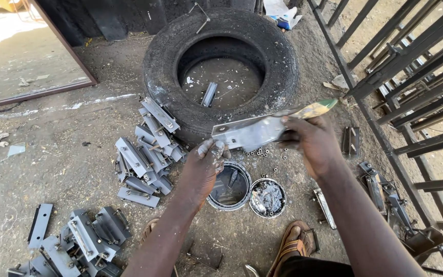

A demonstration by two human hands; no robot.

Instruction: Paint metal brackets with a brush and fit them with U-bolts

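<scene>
My left hand point(207, 158), smeared with grey paint, grips the lower left end of a grey metal bracket point(247, 133) held in the air in front of a tyre. My right hand point(311, 141) holds a paintbrush point(314, 109) with a yellow-green handle, its head against the bracket's right end. Below the hands stand an open paint tin point(230, 186) with dark liquid and its silver-coated lid point(267, 197) on the ground.
A worn black tyre point(221, 66) lies flat ahead. Painted grey brackets are stacked against it point(147, 154) and piled at lower left point(78, 243). Dark unpainted brackets point(380, 192) lie at right beside a black metal gate frame point(411, 92). Small nuts point(262, 152) are scattered on the dirt. My sandalled feet point(293, 246) are below.
</scene>
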